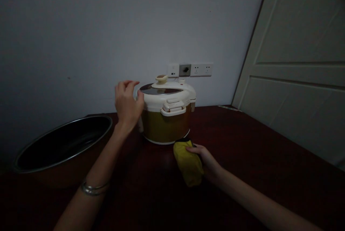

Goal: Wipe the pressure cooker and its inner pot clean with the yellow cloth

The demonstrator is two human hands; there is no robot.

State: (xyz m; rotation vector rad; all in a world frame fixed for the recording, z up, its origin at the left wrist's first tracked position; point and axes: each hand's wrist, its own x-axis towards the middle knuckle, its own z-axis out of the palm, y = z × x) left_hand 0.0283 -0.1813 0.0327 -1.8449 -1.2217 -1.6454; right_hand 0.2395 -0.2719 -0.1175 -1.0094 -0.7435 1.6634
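A white and gold electric pressure cooker (165, 125) stands upright with its lid on, a knob on top and a handle at the front. My left hand (127, 103) is raised at the cooker's left rim, thumb and fingers apart, with nothing in it; whether it touches the lid I cannot tell. A yellow cloth (189, 162) hangs bunched from my right hand (206, 161), low in front of the cooker's base. The cloth's upper end has a dark part close to the base.
A large dark inner pot (64, 159) with a metal rim sits at the left, beside my left forearm. The dark red table (242, 144) reaches back to the wall. Wall sockets (201, 69) are behind the cooker, and a panelled door (293, 76) rises at the right.
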